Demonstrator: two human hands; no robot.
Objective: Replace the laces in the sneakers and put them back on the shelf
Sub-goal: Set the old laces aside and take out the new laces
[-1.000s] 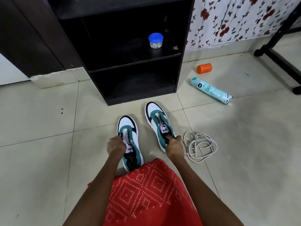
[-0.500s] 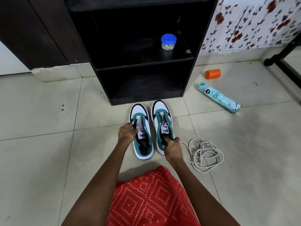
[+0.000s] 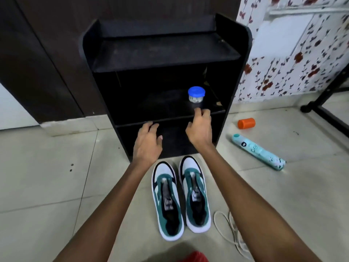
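Fingers (image 3: pixel 198 111) of right hand (image 3: pixel 199 129) loosely spread, holding nothing; tips at front edge of middle board of black shelf (image 3: pixel 166 53), just below blue-lidded jar (image 3: pixel 196 94). Left hand (image 3: pixel 147 143) likewise spread and empty, at same edge. Sneakers (image 3: pixel 168 201) side by side on floor (image 3: pixel 56 186), toes toward shelf. White laces (image 3: pixel 232 229) lie loose just right of them.
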